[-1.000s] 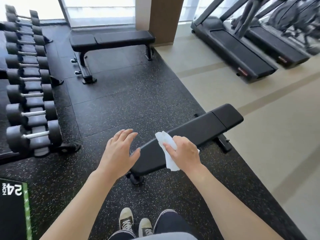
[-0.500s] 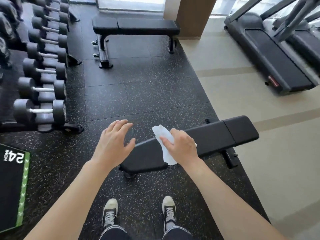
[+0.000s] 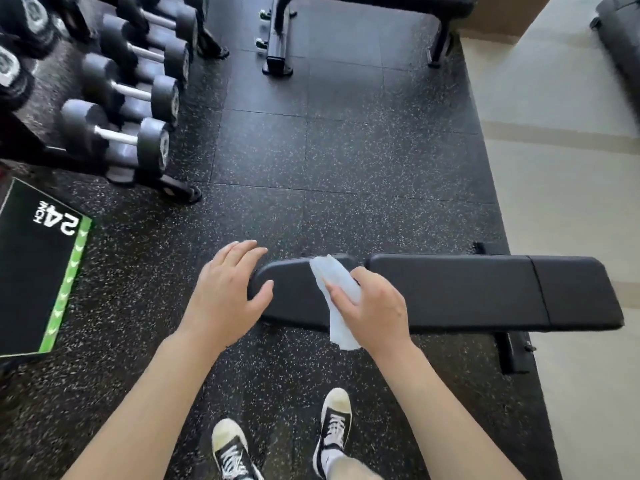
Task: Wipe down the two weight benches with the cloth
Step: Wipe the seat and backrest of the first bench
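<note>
Your right hand [image 3: 375, 308] grips the white cloth [image 3: 337, 289] over the near bench [image 3: 467, 289]. Your left hand [image 3: 225, 292], fingers spread, hovers at its nine o'clock end. Second bench [image 3: 381, 1] at twelve o'clock.

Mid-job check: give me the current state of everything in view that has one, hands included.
Right hand: grips the cloth, over the near bench.
Cloth: white, crumpled, hanging past the near bench's front edge.
Left hand: fingers straight, holding nothing, at the near bench's left end.
Near bench: flat, pad bare to the right of the cloth.
Far bench: flat, untouched, mostly cut off at the top.
Dumbbells: racked.
</note>
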{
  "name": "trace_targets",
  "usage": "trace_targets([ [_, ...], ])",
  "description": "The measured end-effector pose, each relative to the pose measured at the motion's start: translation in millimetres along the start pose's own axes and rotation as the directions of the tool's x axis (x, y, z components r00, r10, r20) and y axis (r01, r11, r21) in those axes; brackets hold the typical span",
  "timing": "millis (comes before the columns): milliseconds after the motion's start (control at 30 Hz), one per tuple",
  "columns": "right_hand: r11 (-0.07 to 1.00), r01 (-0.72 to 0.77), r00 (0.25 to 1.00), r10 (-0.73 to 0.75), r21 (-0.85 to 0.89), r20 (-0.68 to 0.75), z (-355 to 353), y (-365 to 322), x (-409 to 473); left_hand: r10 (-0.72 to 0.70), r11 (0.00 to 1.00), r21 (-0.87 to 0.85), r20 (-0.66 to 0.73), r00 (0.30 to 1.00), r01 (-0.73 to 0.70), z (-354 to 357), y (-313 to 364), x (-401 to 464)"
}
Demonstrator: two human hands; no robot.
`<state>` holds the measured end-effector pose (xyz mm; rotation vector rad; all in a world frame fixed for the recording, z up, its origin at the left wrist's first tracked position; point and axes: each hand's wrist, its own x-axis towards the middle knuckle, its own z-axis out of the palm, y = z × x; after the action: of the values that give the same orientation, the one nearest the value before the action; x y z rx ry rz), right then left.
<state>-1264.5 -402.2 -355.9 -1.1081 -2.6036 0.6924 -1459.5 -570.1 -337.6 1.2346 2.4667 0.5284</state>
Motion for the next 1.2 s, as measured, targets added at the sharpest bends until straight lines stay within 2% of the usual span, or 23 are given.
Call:
trace_targets([
  [267,0.996,0.043,0.999,-0.042,0.078,-0.017,151,36,1,-0.073,0.989,-0.132,-0.045,0.996,0.067,138,-99,-3],
  [467,0.994,0.110,0.990,-0.108,0.019,-0.089,246,62,18,-0.114,0.976,-0.195,-0.066,0.991,0.100,235,-164,11],
  [600,0.988,0.152,0.979,-0.153,-0.013,-0.135,290,73,40,-0.093,0.977,-0.197,-0.086,0.992,0.075,283,-200,28],
  [867,0.958,0.245,0.939,-0.273,-0.149,-0.211,341,81,65,0.013,0.989,-0.142,-0.119,0.993,-0.030,334,-251,43],
  [1033,0.933,0.268,0.935,-0.312,-0.239,-0.166,370,76,87,0.057,0.981,-0.179,-0.130,0.990,-0.080,346,-267,40],
  [1200,0.924,0.288,0.943,-0.319,-0.251,-0.096,406,70,89,0.030,0.972,-0.228,-0.137,0.990,-0.061,347,-272,47],
])
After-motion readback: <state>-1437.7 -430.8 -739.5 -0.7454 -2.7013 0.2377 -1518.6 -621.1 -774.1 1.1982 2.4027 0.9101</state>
